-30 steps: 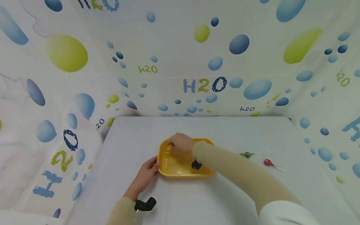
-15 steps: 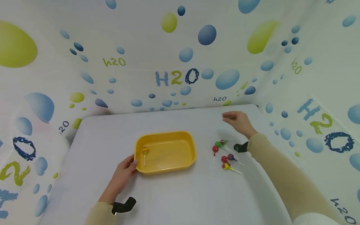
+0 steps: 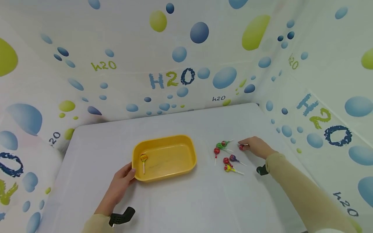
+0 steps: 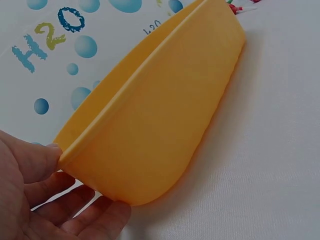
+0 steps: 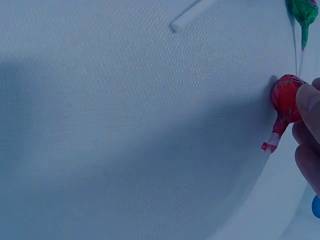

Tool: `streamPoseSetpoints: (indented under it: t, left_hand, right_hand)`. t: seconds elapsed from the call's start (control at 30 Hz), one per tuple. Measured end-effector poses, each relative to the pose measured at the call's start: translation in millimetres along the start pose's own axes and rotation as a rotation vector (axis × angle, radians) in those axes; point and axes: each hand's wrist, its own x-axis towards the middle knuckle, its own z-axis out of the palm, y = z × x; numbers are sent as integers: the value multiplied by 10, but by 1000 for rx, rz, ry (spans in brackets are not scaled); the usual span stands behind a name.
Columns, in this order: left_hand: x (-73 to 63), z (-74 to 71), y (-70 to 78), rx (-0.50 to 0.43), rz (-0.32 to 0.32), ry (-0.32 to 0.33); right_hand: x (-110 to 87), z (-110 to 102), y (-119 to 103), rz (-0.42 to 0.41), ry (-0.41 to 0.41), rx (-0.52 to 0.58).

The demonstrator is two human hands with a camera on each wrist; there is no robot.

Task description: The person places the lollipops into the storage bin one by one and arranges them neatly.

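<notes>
My left hand [image 3: 120,181] grips the left end of a yellow plastic tray [image 3: 172,160]. In the left wrist view its thumb lies on the rim and its fingers [image 4: 107,217] are against the outer wall. A yellow-wrapped lollipop [image 3: 144,157] lies inside the tray, at the left. On the right of the table, my right hand [image 3: 257,148] pinches a red-wrapped lollipop [image 5: 286,97] by its head, the thumb on the near side. The head of that lollipop is partly covered by the fingers.
Left of my right hand lie several loose lollipops: a green one [image 3: 219,146], a red one [image 3: 217,151], a purple one [image 3: 232,158] and a yellow-and-red one [image 3: 228,168] among them. The white table [image 3: 186,207] is backed by a patterned sheet [image 3: 128,38].
My right hand has left the tray, moved right past the loose lollipops and come down onto the red lollipop. My left hand stays on the tray. The head view has turned right.
</notes>
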Motion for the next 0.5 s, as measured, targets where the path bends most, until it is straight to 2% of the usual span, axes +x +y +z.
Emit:
streamPoseSetpoints:
  t: [0.23, 0.5]
  left_hand:
    - [-10, -32, -18, -17, -6, 12]
    - [10, -10, -9, -50, 1, 33]
  right_hand:
    - [51, -43, -50, -62, -75, -107]
    - [37, -72, -55, -63, -95, -126]
